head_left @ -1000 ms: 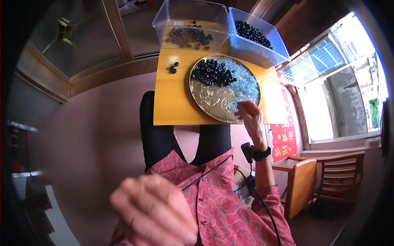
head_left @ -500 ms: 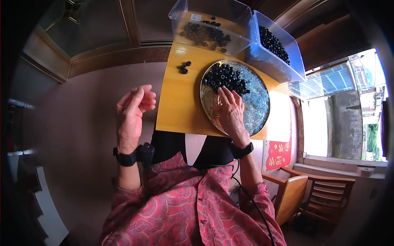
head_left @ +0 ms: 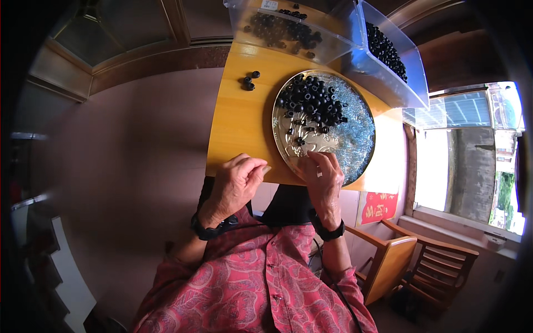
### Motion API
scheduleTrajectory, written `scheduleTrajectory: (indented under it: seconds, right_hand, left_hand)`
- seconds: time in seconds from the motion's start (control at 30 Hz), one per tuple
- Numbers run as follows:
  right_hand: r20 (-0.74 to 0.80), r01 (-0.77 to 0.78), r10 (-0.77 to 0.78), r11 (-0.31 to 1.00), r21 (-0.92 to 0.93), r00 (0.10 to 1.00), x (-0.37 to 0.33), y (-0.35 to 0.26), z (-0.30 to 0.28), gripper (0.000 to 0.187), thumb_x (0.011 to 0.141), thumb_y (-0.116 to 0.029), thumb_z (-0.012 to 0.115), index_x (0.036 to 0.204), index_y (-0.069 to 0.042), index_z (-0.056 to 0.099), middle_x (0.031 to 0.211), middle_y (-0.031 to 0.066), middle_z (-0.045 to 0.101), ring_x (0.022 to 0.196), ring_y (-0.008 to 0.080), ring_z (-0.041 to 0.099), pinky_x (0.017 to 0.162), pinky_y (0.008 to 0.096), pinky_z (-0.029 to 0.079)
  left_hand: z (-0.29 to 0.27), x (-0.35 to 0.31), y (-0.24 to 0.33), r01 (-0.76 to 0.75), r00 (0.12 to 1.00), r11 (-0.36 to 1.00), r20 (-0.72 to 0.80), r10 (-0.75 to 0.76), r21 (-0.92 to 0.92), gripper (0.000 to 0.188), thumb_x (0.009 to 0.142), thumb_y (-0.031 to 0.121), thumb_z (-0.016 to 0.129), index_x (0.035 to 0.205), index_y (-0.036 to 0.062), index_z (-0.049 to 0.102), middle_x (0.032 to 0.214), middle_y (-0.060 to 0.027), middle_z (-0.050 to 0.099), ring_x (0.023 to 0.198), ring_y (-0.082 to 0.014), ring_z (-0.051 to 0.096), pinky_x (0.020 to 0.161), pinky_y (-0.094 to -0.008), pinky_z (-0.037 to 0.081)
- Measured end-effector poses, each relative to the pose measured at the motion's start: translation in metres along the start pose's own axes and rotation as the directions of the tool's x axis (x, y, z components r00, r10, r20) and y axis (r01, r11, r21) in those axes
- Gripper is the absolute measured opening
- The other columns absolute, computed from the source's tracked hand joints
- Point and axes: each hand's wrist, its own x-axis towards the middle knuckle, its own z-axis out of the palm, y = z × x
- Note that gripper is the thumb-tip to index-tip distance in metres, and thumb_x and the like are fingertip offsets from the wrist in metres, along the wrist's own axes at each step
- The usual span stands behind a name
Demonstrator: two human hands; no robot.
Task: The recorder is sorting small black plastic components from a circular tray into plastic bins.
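Right hand (head_left: 325, 180) is back from the bead pile (head_left: 313, 100) to the tray's (head_left: 282, 132) near rim; left hand (head_left: 236, 183) now at table edge (head_left: 222, 161). Few loose beads (head_left: 300, 141) pulled clear on tray, so easier to pick singly. Both hands' fingers curled; can't tell if gripping anything.

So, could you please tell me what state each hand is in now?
Left hand: curled closed; whether it holds anything cannot be told.
Right hand: at the tray's near edge; whether open, closed or holding anything cannot be told.
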Motion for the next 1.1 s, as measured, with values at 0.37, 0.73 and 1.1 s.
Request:
scheduleTrajectory:
  seconds: [0.37, 0.73, 1.1]
  right_hand:
    - [-0.063, 0.047, -0.049, 0.999, -0.027, 0.997, -0.019, -0.002, -0.001, 0.011, 0.083, -0.001, 0.064, 0.094, -0.004, 0.066, 0.088, 0.0126, 0.062, 0.077, 0.0296, 0.063, 0.066, 0.0372, 0.051]
    - [-0.092, 0.021, -0.023, 0.999, -0.032, 0.995, -0.026, 0.002, 0.001, 0.013, 0.082, 0.001, 0.065, 0.094, -0.004, 0.065, 0.088, 0.0119, 0.062, 0.076, 0.0288, 0.063, 0.064, 0.0365, 0.051]
    - [-0.208, 0.052, -0.06, 0.998, -0.043, 0.976, -0.038, 0.004, -0.002, 0.018, 0.082, 0.004, 0.065, 0.097, -0.005, 0.065, 0.091, 0.0125, 0.064, 0.079, 0.0286, 0.064, 0.066, 0.0362, 0.053]
  left_hand:
    - [0.045, 0.053, 0.005, -0.225, 0.947, 0.902, -0.134, 0.291, 0.368, 0.014, 0.081, 0.002, 0.067, 0.095, 0.0019, 0.066, 0.086, -0.0085, 0.06, 0.079, -0.0263, 0.061, 0.067, -0.0356, 0.051]
    - [0.055, 0.094, 0.004, -0.157, 0.973, 0.826, -0.057, 0.222, 0.541, 0.018, 0.083, 0.008, 0.066, 0.101, 0.0052, 0.068, 0.094, -0.0072, 0.06, 0.087, -0.0267, 0.057, 0.074, -0.0376, 0.049]
    - [0.063, 0.095, -0.008, -0.179, 0.982, 0.827, 0.05, 0.18, 0.533, 0.014, 0.081, 0.009, 0.066, 0.093, 0.0048, 0.06, 0.09, -0.0104, 0.058, 0.086, -0.0305, 0.057, 0.075, -0.0408, 0.048]
